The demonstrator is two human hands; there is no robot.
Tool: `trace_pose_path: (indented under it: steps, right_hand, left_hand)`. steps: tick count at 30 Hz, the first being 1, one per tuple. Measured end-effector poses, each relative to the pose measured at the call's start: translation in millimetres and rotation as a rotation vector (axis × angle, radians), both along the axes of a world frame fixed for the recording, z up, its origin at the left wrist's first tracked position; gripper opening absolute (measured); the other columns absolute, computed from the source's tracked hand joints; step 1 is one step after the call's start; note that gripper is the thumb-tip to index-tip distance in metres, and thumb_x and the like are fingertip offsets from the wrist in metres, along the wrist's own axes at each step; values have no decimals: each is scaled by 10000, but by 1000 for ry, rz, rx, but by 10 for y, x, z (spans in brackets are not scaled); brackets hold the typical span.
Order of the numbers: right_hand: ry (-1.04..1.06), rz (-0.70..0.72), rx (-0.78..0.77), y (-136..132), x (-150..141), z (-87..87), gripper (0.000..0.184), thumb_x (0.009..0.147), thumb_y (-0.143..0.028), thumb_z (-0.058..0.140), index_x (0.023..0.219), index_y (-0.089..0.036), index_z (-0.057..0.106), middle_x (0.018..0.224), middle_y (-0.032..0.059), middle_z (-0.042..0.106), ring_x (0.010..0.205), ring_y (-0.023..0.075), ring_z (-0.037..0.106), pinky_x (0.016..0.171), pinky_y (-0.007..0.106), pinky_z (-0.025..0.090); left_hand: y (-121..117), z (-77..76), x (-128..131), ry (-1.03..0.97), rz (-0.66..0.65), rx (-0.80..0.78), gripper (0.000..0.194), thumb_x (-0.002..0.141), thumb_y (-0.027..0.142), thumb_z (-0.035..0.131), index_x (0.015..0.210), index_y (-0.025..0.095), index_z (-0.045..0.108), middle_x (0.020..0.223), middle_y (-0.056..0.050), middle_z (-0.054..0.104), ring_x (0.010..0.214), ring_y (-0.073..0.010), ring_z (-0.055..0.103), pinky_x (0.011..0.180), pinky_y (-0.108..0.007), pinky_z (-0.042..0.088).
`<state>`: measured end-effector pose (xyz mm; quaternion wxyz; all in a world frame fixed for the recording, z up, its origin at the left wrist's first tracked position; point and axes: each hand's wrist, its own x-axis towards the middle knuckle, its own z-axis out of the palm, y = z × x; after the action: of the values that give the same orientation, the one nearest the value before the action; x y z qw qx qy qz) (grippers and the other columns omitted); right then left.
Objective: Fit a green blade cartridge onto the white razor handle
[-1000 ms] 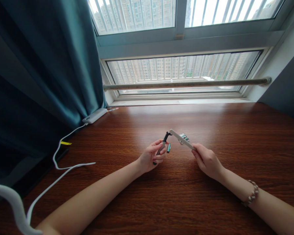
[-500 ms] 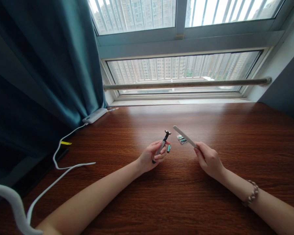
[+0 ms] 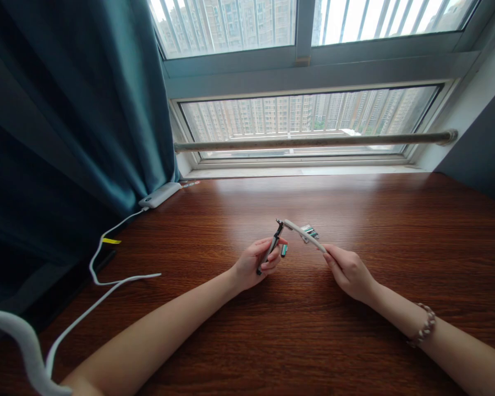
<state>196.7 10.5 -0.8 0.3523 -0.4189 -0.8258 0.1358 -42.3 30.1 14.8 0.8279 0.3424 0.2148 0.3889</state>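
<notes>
My left hand point(image 3: 258, 261) is closed around the grey and black handle of a razor point(image 3: 274, 243), which tilts up with its bare head at the top. In my right hand point(image 3: 348, 269), fingers and thumb pinch the end of a pale toothbrush point(image 3: 307, 237). The toothbrush's bristles face down, and its head is at the razor's head; whether they touch I cannot tell. A small teal and black razor cartridge point(image 3: 284, 250) lies on the table just right of my left fingers. Behind the toothbrush lies a clear pack of cartridges point(image 3: 312, 232), partly hidden by it.
The brown wooden table point(image 3: 247, 341) reaches to the window sill. A white power bank point(image 3: 160, 194) with a white cable point(image 3: 91, 261) lies by the blue curtain point(image 3: 119, 110) at left. A thick white curved tube point(image 3: 18, 335) enters at lower left. A metal rail point(image 3: 313, 143) crosses the window.
My right hand has moved slightly left and turned the toothbrush, so its bristles now show and its head is at the razor's head. The razor has rotated a little in my left hand.
</notes>
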Motion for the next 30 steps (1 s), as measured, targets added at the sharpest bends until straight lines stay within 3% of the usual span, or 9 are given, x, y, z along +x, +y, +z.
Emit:
trace_pose_path:
  steps: [3,7,13,19,30]
  right_hand:
    - [39,-31,5,5,-6,5,234,879,-237,317,972,-170,522,723,51,593,634,162,568,585,250,425]
    - [-2,38,-51,12,-3,1,231,883,-242,309,912,-173,528,708,43,589,615,154,558,582,248,417]
    - [-14,11,-53,1,11,-8,244,889,-249,308,922,-167,535,541,-13,495,467,122,487,486,231,336]
    - [-30,-76,25,2,9,-18,258,888,-245,304,902,-163,548,533,-9,508,446,117,477,473,229,320]
    - [-38,-39,25,-21,9,-16,215,885,-233,323,934,-168,523,616,11,538,515,126,507,514,231,346]
  left_hand:
    - [-6,3,-3,17,2,3,228,801,259,452,912,99,572,537,42,327,362,-15,222,343,-150,152]
    - [-21,15,-5,40,-39,15,254,803,288,448,928,102,569,532,46,317,359,-17,223,349,-164,137]
    - [-30,25,-2,77,-28,38,265,799,306,463,962,120,560,532,47,318,367,-27,235,368,-183,140]
    - [-23,10,14,76,32,82,281,778,299,498,995,132,563,557,33,352,405,-44,286,397,-199,186]
    - [-19,-16,56,35,151,101,208,768,223,539,968,178,577,651,1,443,568,-78,415,529,-218,298]
